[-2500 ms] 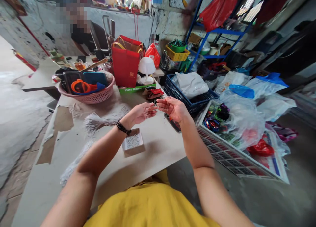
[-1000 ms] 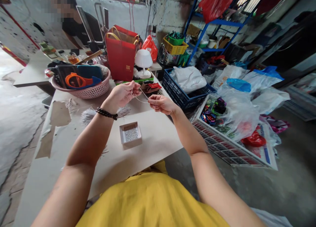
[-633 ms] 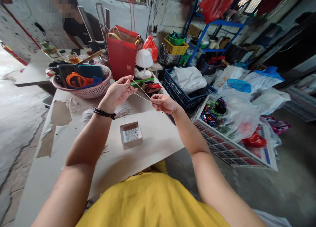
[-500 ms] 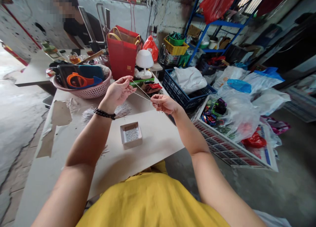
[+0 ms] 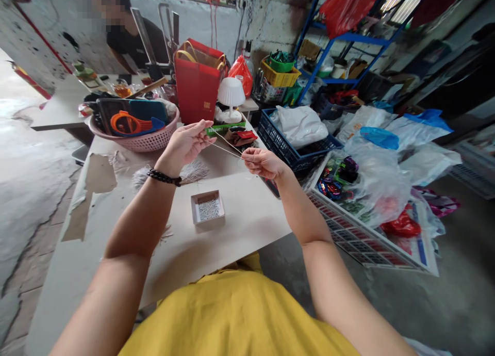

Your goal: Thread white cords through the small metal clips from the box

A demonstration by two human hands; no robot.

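A thin off-white cord (image 5: pixel 229 143), smooth and pulled nearly straight, runs in two close strands between the two hands, raised over the far half of the smooth, pale surface (image 5: pixel 255 206); the left hand (image 5: pixel 188 142) pinches it between thumb and fingertips, the remaining fingers loosely curved, a bracelet of dark round beads (image 5: pixel 164 178) at its wrist; the right hand (image 5: pixel 263 162), toward the right edge, grips the other end narrowly, fingers bunched. Below them, in from the near edge, sits a shallow open square box of pale card (image 5: pixel 209 224), its floor covered with fine silvery slivers (image 5: pixel 209 208); a frayed bundle of whitish strings (image 5: pixel 195 173) lies partly behind the left wrist; torn brown papery patches (image 5: pixel 100 173) mark the left edge. At the far left corner stands a round pink basket of perforated plastic (image 5: pixel 141 142); along the far edge are a boxy red bag with yellow handles (image 5: pixel 197 87) and a small white lamp with a pleated shade (image 5: pixel 231 92); a navy lattice plastic crate (image 5: pixel 297 155) stands beyond the right edge.
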